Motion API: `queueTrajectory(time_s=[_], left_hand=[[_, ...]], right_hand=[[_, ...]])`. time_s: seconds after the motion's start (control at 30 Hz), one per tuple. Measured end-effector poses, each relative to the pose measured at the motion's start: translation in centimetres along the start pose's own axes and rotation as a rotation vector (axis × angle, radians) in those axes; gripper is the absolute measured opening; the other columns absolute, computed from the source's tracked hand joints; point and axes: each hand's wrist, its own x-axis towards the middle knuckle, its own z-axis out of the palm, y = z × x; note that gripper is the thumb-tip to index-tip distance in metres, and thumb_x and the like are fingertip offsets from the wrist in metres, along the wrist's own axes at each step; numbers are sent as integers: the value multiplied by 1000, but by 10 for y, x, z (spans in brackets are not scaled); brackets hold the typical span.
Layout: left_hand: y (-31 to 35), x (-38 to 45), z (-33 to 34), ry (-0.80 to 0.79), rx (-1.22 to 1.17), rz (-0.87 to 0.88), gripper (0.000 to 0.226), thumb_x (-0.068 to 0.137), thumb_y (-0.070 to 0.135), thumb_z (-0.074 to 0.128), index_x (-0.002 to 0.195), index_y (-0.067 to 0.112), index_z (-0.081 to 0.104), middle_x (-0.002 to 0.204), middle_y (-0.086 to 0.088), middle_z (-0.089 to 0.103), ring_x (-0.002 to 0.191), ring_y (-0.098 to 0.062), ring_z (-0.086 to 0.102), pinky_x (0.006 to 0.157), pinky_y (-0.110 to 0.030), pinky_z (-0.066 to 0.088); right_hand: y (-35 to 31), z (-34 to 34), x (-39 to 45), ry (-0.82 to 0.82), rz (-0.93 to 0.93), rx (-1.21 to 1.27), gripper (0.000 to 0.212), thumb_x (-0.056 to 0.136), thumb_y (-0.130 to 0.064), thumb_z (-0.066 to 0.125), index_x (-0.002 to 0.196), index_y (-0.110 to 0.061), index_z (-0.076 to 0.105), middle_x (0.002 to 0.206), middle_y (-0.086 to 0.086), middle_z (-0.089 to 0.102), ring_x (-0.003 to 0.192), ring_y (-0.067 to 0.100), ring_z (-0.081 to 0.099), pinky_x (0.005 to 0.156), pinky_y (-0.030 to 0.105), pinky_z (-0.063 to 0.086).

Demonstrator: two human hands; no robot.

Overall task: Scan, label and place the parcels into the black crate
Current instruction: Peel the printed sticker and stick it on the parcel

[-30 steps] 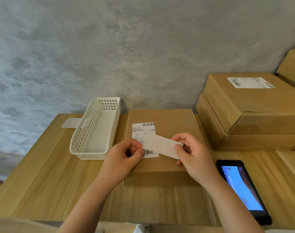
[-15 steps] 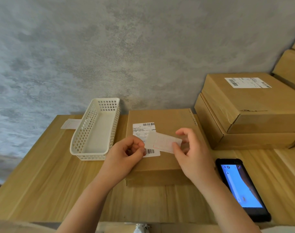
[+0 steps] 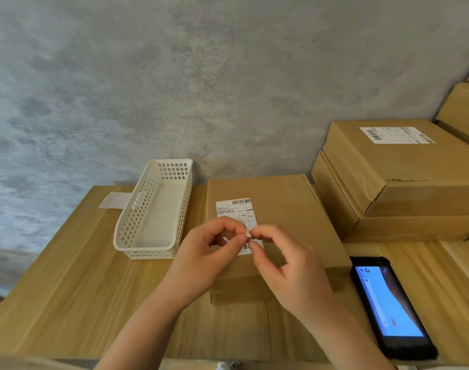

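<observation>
Both hands met over the cardboard parcel (image 3: 276, 225).
Left hand (image 3: 204, 259) and right hand (image 3: 289, 268) each pinched the small white sticker (image 3: 248, 234), fingers curled.

Four cardboard boxes (image 3: 281, 209) — one white basket (image 3: 158, 209), one phone (image 3: 388, 305), two hands (image 3: 209, 260).

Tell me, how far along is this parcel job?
Early on. The parcel on the table already carries a barcode label, and the scanner lies lit beside it. Left hand and right hand pinch a small sticker above it. Stacked boxes wait; no black crate shows.
</observation>
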Motion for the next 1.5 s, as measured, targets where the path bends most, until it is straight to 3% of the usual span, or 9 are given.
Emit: queueTrajectory(time_s=[0.23,0.33,0.67,0.87,1.03,1.27,1.37,1.43,1.5], left_hand=[[2,5,-1,28,51,39,11,85,17,65,85,27,71,79,8,69,74,-4,58,72,-21,48],[2,7,-4,40,127,72,12,86,18,68,85,29,72,82,9,71,76,-5,61,74,-23,48],[8,14,-7,71,430,177,16,89,12,70,87,28,72,89,19,69,90,-5,63,77,-7,40],[8,20,-5,106,459,229,12,84,20,67,82,30,71,86,20,67,85,-3,62,74,-5,39],[5,22,-4,103,475,245,10,85,33,59,82,30,68,84,15,65,85,-8,61,73,-8,39],[2,20,-3,90,472,254,7,86,31,59,82,31,65,84,16,64,86,-8,61,73,-8,39],[0,20,-2,99,446,252,7,87,28,61,84,29,67,86,16,65,88,-9,62,74,-9,40],[-1,20,-1,122,344,236,9,88,30,60,87,26,67,87,14,67,89,-12,63,77,-14,43],[-3,19,0,148,190,200,10,87,32,60,88,25,67,86,12,67,85,-11,62,77,-20,47]], right_hand=[[-4,-1,8,11,-46,-32,19,94,-29,59,104,-17,68,98,-11,69,92,0,64,78,11,50],[-5,-2,13,-15,-65,-73,21,94,-30,57,103,-15,69,96,-9,71,87,-2,63,76,5,46],[0,-5,29,-77,-120,-230,23,95,-30,52,96,-16,70,87,-7,70,79,7,63,61,25,53],[0,-6,35,-59,-159,-299,24,93,-28,51,92,-15,71,80,-5,69,71,8,62,55,21,51],[1,-7,38,-75,-128,-246,23,91,-27,51,90,-16,71,78,-6,68,71,10,61,55,30,52],[3,-6,37,-79,-132,-255,22,91,-28,50,86,-17,69,75,-8,66,68,8,59,54,27,49],[6,-7,37,-93,-99,-148,21,92,-29,52,90,-18,70,79,-11,67,72,8,63,58,27,52],[10,-8,38,-105,51,85,20,92,-35,56,99,-21,68,90,-15,69,86,6,67,70,23,55],[13,-7,40,-120,265,237,38,88,-56,57,114,-29,61,110,-17,67,107,3,63,87,18,52]])
